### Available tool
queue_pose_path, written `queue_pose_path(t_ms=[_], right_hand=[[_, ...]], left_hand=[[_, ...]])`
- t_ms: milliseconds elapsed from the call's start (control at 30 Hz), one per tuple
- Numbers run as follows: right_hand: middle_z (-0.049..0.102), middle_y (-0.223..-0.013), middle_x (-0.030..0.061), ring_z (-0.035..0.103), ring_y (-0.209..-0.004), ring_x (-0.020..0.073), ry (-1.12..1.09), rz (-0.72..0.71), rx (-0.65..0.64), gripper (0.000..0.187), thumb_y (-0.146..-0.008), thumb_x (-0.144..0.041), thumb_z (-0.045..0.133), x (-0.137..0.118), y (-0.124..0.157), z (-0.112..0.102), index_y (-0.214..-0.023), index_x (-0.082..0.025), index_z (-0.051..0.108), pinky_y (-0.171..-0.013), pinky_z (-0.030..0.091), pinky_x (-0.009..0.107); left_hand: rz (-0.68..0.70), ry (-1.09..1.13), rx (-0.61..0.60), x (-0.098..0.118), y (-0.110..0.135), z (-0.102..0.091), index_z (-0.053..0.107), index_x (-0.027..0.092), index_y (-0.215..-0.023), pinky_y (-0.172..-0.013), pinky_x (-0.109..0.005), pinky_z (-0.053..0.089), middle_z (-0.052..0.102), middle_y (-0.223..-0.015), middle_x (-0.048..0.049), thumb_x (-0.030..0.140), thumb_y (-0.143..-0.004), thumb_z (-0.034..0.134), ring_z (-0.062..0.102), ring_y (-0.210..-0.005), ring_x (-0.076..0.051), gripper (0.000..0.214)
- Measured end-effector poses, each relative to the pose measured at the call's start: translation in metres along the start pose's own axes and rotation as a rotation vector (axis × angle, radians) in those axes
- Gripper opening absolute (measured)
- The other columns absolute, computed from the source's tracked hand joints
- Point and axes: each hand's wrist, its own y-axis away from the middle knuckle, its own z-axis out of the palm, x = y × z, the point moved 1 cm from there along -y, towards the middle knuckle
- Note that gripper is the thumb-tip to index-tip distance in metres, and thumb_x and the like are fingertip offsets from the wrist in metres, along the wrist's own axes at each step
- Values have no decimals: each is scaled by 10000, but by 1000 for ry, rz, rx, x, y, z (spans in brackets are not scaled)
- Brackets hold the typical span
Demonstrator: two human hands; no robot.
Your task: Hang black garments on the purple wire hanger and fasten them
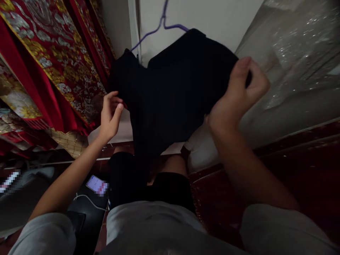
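Observation:
A black garment (172, 92) hangs on a purple hanger (162, 24) in front of a white wall. My right hand (239, 95) pinches the garment's upper right edge, fingers closed on the cloth. At the garment's left edge my left hand (111, 113) is raised with fingers apart and curled; it holds nothing that I can see. The garment's lower part hangs down over my dark shorts.
Red and gold embroidered cloth (53, 63) hangs at the left. A shiny plastic-covered surface (297, 60) fills the right. A lit phone (97, 185) with a white cable lies low at the left, on a dark surface. Dark red floor (292, 170) lies below.

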Motion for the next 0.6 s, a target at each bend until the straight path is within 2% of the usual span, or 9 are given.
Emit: queue_pose_path(t_ms=[33, 100, 167, 200, 267, 333, 433, 500, 600], right_hand=[[614, -848, 8, 657, -980, 189, 40, -114, -84, 398, -1061, -460, 438, -16, 16, 1, -784, -220, 595, -936, 500, 370], [650, -849, 17, 673, -884, 201, 63, -316, -453, 326, -1049, -483, 477, -41, 49, 7, -938, -266, 693, -844, 540, 375], [705, -955, 34, 694, -907, 233, -35, -478, -885, 312, -978, -557, 590, -52, 75, 16, -1142, -319, 706, -794, 570, 388], [719, -1037, 43, 701, -962, 251, -109, -540, -1058, 403, -926, -598, 651, -52, 83, 20, -1229, -335, 686, -816, 584, 404], [709, -1189, 50, 687, -1104, 280, -224, -599, -1233, 552, -858, -638, 714, -41, 84, 27, -1327, -355, 643, -943, 581, 446], [675, -1288, 46, 633, -1241, 294, -219, -543, -1121, 524, -881, -581, 708, -19, 69, 34, -1355, -376, 621, -1102, 508, 493], [629, -1358, 60, 516, -1392, 312, -80, -302, -735, 483, -900, -481, 711, 22, 35, 42, -1355, -351, 611, -1217, 383, 564], [660, -1297, 61, 528, -1381, 315, -22, -94, -702, 465, -880, -521, 733, 49, 17, 48, -1282, -303, 648, -1187, 419, 574], [729, -1000, 43, 672, -1156, 287, -67, 230, -725, 417, -904, -636, 675, 78, -1, 55, -1031, -239, 703, -991, 579, 513]], left_hand=[[-70, 115, -37, 17, -6, 1, 359, 307, -1473, -1038, -426, 556, 555, -1424, -95, 520, -1114, 261, 656, -1244, -250, 428], [-221, 381, -103, 48, -18, -1, 346, 294, -1486, -976, -419, 597, 528, -1471, -73, 427, -1124, 84, 678, -1225, -230, 467], [-318, 482, -188, 71, -26, -10, 420, 233, -1449, -995, -433, 599, 584, -1430, -64, 311, -1095, 260, 662, -1266, -247, 396], [-330, 461, -248, 78, -27, -17, 494, 202, -1397, -1025, -443, 589, 630, -1382, -58, 233, -1024, 399, 658, -1274, -260, 386], [-297, 337, -389, 87, -23, -35, 642, 169, -1246, -1089, -464, 556, 714, -1265, -36, 89, -791, 552, 671, -1247, -282, 471], [-234, 210, -497, 89, -16, -59, 735, 177, -1126, -1117, -508, 533, 753, -1190, -13, 64, -657, 561, 690, -1197, -303, 513], [-188, 118, -575, 91, -8, -95, 787, 214, -1029, -1048, -555, 560, 778, -1093, 6, 108, -678, 596, 728, -1090, -316, 414], [-184, 121, -586, 89, -9, -112, 794, 212, -987, -1008, -569, 566, 778, -1050, 1, 160, -729, 638, 743, -1048, -318, 305], [-139, 63, -531, 69, -25, -123, 783, 182, -1037, -1044, -591, 522, 764, -1072, -23, 294, -810, 726, 722, -1064, -306, 259]])
